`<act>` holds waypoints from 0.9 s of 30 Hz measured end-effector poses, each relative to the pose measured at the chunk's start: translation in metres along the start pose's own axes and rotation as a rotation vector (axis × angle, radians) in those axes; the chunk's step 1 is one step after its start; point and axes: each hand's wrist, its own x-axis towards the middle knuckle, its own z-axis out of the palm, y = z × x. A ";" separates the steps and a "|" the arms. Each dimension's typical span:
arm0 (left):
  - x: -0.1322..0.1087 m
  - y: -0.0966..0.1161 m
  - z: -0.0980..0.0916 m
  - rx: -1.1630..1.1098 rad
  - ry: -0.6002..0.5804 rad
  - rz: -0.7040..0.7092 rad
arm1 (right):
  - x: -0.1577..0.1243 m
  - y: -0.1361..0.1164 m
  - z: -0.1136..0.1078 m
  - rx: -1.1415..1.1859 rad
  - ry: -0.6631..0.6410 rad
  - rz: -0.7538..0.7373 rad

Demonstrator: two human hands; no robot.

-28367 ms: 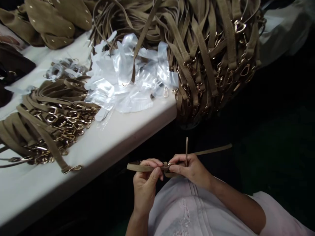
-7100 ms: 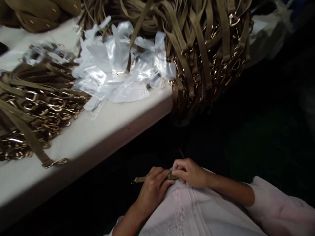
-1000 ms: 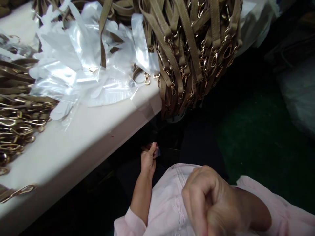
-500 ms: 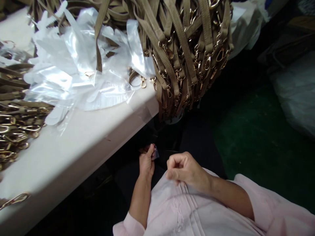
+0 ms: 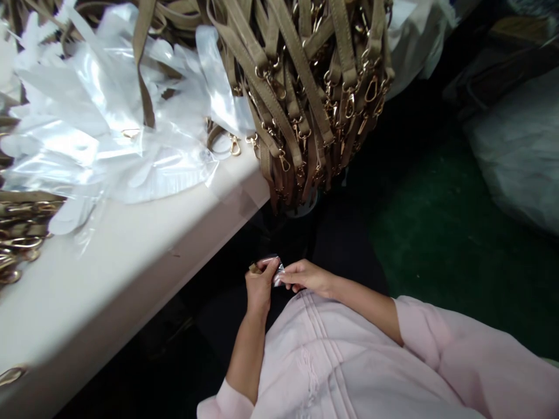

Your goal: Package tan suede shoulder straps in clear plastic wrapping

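My left hand [image 5: 261,283] is closed on a small clear plastic film [image 5: 278,273], its thumb pressed on top. A bit of brown strap [image 5: 254,268] shows at the far side of that hand. Fingers pinched, my right hand [image 5: 308,276] grips the near right edge of the same film. Both hands are together over my lap, below the table edge. What lies inside the left fist is mostly hidden.
A white table [image 5: 144,233] runs along the left. On it lie a heap of clear plastic bags [image 5: 105,134], brown straps with gold clasps [image 5: 301,87] hanging over the corner, and more gold clasps [image 5: 17,244]. A pale sack [image 5: 524,151] stands on the green floor at right.
My right hand has moved left and forward and taken hold of the film in my left hand. The view has shifted slightly, so the table appears further left.
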 end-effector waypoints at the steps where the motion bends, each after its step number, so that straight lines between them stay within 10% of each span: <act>1: 0.000 -0.001 0.000 0.017 -0.009 0.005 | 0.003 0.002 0.000 0.002 0.027 0.002; 27: -0.039 0.005 -0.009 0.294 -0.302 0.100 | 0.012 0.002 -0.021 0.428 0.232 -0.031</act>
